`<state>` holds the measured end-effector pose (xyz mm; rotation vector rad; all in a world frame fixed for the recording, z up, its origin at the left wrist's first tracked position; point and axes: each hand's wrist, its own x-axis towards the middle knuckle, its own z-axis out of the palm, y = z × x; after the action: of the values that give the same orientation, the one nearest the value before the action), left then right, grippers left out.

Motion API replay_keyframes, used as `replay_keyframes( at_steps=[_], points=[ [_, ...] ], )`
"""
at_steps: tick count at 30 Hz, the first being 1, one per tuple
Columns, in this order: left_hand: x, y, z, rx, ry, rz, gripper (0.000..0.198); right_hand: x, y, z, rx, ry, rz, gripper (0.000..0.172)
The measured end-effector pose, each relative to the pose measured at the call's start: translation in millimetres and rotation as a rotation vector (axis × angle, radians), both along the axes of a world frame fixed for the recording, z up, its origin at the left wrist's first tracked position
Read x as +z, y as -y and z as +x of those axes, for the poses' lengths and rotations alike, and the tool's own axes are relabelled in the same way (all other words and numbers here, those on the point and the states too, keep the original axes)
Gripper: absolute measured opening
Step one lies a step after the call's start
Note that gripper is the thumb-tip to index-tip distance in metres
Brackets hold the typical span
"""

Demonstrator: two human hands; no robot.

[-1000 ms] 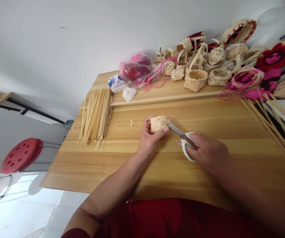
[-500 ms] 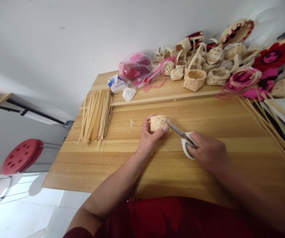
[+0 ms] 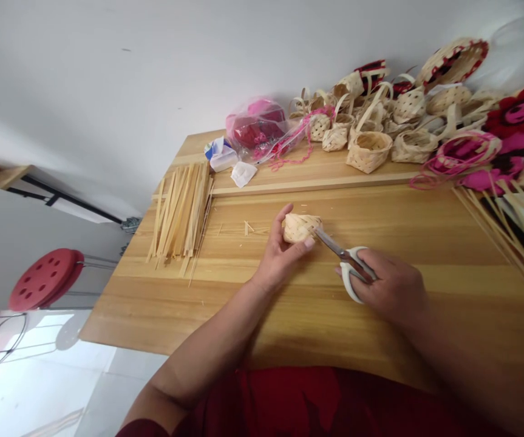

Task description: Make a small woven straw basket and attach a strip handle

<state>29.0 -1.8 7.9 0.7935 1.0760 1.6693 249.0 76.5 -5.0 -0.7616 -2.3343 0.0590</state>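
One small woven basket (image 3: 302,228), long axis running sideways, was cupped in the left hand (image 3: 281,258), with closed scissors (image 3: 350,267) gripped in the right hand (image 3: 391,285), tips just beside it.

A small, pale woven bamboo basket (image 3: 302,228) sits cupped in the left hand (image 3: 282,258), with short strip ends showing. White-handled scissors (image 3: 341,258), gripped in the right hand (image 3: 393,285), point their narrow steel blades at the basket, tips just touching it.
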Motion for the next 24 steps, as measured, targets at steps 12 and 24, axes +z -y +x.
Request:
replay_keyframes(
  at_steps=[12,24],
  points=[
    [4.9,-3,-12,0.119,-0.197,0.041,0.102,10.8,-4,4,0.048,0.009,0.032,0.024],
    [1.5,-3,-4,0.175,-0.320,0.021,0.098,4.2,1,1,0.009,0.015,0.002,0.021]
  ],
)
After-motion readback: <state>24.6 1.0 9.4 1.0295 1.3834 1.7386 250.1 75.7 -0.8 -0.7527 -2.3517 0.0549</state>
